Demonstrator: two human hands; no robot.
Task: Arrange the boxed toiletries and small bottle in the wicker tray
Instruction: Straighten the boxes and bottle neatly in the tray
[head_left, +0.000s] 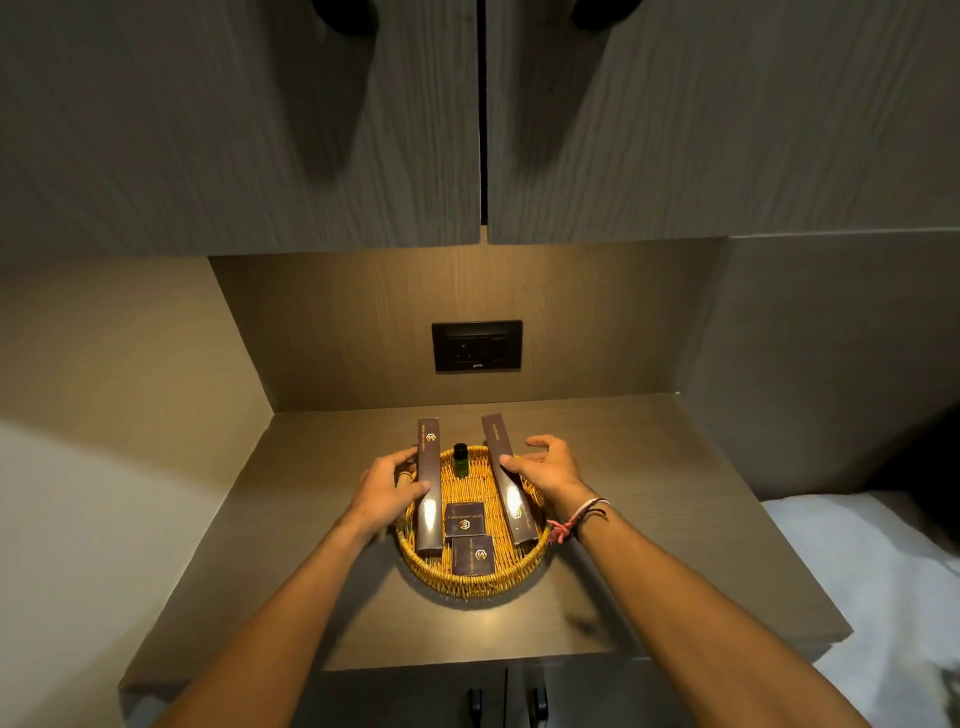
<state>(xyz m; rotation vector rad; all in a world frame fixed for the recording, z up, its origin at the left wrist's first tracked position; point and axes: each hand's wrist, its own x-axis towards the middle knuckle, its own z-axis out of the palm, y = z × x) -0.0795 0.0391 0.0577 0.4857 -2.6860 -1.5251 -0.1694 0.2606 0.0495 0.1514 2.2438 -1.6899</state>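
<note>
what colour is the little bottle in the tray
Green with a black cap: the small bottle, clearest in the head view.

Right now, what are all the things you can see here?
Tray: one, yellow wicker, round, on the counter.
Long boxes: two, dark brown; left long box and right long box lean over the tray's far rim.
Small boxes: two, dark brown, square, in the tray's near middle; far small box, near small box.
Bottle: one, green with a black cap, upright at the tray's far end, between the long boxes.
Counter: one, brown.
Socket plate: one, black, on the back wall.
Cupboard doors: two, grey wood, above.
Wrist bands: pink, white and black, on the right wrist.
Left hand: touching the left long box.
Right hand: touching the right long box.
</note>
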